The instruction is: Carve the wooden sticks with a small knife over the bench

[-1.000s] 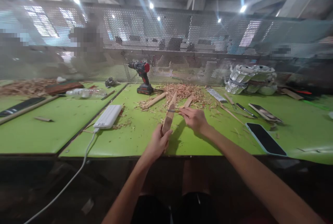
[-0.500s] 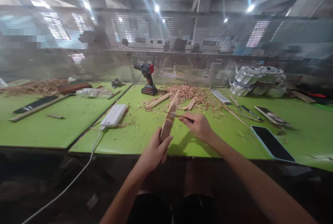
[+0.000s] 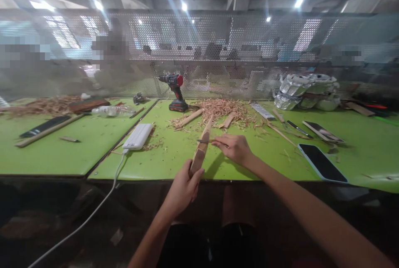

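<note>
My left hand is closed round the lower end of a pointed strip of wood, which slants up and away over the front of the green bench. In my right hand is a slim carving knife, its handle mostly hidden by the fingers. The blade lies across the upper face of the wood, touching it. Just past the tip of the wood is a heap of curled wood shavings, with a short flat wood piece at its near edge.
A cordless drill stands upright behind the shavings. On the left are a white power bank with a cable and a plastic bottle. A phone, a pen and foil-wrapped bundles lie on the right. Mesh screen borders the back.
The knife blade has shifted slightly down and left across the wood, and now shows more plainly. Both hands keep their grip. The whole view has moved a little.
</note>
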`<state>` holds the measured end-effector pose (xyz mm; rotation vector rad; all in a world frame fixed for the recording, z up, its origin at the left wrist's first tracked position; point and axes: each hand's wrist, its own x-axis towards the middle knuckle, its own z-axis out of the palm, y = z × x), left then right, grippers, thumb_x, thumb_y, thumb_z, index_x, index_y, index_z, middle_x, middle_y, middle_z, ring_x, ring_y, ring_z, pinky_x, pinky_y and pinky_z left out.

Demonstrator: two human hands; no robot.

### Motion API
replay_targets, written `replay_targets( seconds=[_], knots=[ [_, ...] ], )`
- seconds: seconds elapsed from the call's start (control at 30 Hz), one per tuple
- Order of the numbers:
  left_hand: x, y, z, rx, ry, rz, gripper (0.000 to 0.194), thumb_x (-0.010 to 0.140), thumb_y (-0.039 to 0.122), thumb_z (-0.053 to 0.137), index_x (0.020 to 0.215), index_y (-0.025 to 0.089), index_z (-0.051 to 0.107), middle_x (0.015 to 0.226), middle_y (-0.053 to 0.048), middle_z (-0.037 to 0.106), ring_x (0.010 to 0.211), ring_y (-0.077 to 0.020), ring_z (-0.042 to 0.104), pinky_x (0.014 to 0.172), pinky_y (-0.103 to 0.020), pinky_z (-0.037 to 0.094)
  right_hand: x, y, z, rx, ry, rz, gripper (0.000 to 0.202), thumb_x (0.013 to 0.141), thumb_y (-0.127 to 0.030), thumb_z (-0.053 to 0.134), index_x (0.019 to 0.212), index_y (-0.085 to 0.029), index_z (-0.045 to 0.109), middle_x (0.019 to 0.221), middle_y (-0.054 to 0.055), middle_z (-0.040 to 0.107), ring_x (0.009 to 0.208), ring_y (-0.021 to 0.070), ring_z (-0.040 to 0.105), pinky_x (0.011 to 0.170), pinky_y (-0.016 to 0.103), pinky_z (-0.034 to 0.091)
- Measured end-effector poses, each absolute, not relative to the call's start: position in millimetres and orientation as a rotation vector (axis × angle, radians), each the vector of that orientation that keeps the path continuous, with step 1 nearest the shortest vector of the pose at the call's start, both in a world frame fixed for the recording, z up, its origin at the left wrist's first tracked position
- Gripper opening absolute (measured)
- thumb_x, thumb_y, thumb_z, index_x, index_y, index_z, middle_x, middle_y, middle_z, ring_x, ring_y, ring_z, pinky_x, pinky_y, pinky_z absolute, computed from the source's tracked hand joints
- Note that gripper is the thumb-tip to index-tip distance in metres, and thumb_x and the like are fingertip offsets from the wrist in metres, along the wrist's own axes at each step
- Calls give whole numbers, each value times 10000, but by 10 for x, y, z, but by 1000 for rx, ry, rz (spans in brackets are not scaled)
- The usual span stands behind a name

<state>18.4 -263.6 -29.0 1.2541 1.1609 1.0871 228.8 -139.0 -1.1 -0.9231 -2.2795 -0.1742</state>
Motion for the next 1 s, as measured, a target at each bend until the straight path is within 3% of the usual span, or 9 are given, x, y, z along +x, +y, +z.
replay_targets(
  seconds=[0.07,0.17,0.3,0.47,0.63,0.73,0.83,1.0],
  knots=[
    [99,-2760,-286,1242,1181,1091,393,903,565,663,926,264,411,461,144,374,334,-87,338,347,-198,283,2477,-1286,52,-1115,-2214,-75,346,1055,-419,576,1018,-228,862,932,80,831,758,188,707,658,262,455],
    [-47,-2975,-300,1188,1221,1147,378,905,543,692,964,258,451,484,137,389,338,-78,347,354,-189,255,2864,-1094,197,-1505,-1945,13,490,1068,-489,484,942,-191,851,710,88,765,507,173,542,551,295,403],
    [-56,-3064,-360,1079,1123,1108,425,878,571,716,942,258,437,472,152,366,315,-60,305,339,-173,226,2953,-1146,272,-1374,-1995,153,496,1037,-551,494,876,-190,795,699,64,721,557,175,566,556,286,399],
    [149,-2984,-359,967,1024,1138,464,870,611,710,964,252,431,489,162,376,314,-50,299,328,-166,279,2341,-1746,211,-1178,-2191,358,397,1039,-524,484,862,-221,670,669,8,667,558,167,558,554,269,380],
    [248,-2965,-386,996,1072,1205,489,865,631,709,880,252,401,517,152,402,313,-42,317,316,-171,302,1896,-1980,217,-1410,-2481,-114,322,1009,-453,563,957,-187,738,804,111,781,670,241,681,559,296,315],
    [278,-2938,-400,1024,1096,1243,470,889,623,685,861,254,395,510,150,402,312,-51,336,319,-176,309,1786,-1850,221,-1573,-2467,-282,338,1042,-337,513,953,-161,788,817,163,799,684,261,711,566,304,327],
    [303,-2889,-370,1041,1093,1263,470,885,619,686,851,258,387,503,150,398,314,-58,349,328,-186,327,1723,-1678,208,-1574,-2380,-354,448,1084,-268,422,908,-136,813,786,180,795,682,256,709,619,314,388],
    [323,-2815,-322,1037,1119,1308,476,867,626,686,849,258,385,516,140,422,321,-59,365,340,-190,319,1634,-1537,180,-1506,-2339,-267,414,1051,-180,485,811,-84,809,719,180,769,664,237,672,648,317,411]
  ],
)
